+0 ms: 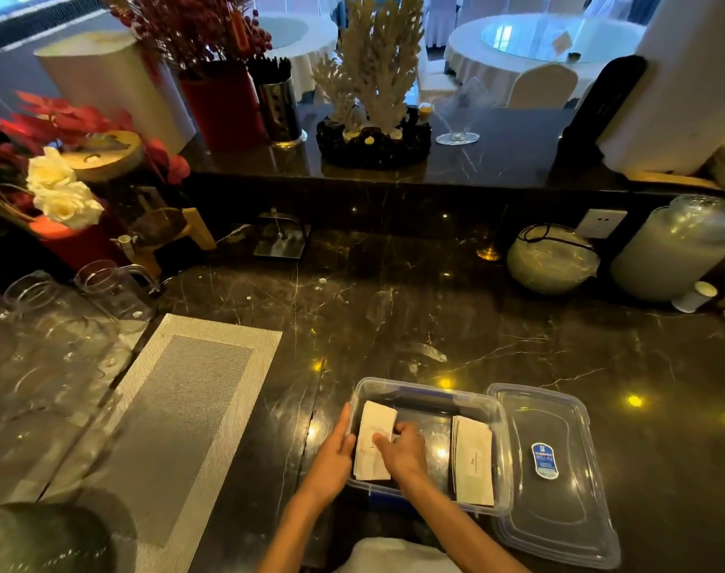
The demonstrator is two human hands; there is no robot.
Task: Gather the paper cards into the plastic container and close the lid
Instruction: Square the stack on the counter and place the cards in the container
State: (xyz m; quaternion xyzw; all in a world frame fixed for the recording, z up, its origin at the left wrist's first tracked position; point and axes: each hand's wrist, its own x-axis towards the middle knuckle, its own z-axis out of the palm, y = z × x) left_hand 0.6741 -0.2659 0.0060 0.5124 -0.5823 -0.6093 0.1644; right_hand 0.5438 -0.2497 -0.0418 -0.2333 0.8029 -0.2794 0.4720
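A clear plastic container (424, 392) sits on the dark marble counter near the front edge. Inside, one stack of white paper cards (375, 428) lies at the left end and another stack (473, 465) lies at the right end. My left hand (335, 452) grips the container's left wall and the left stack's edge from outside. My right hand (402, 452) is inside the container, fingers pressing on the left stack. The clear lid (559, 481) with a blue label lies flat on the counter, right of the container.
A grey woven placemat (174, 423) lies to the left. Glass jugs (42, 345) crowd the far left. Wrapped jars (553, 258) stand at the back right. A raised ledge behind holds vases, flowers and a coral ornament (373, 97).
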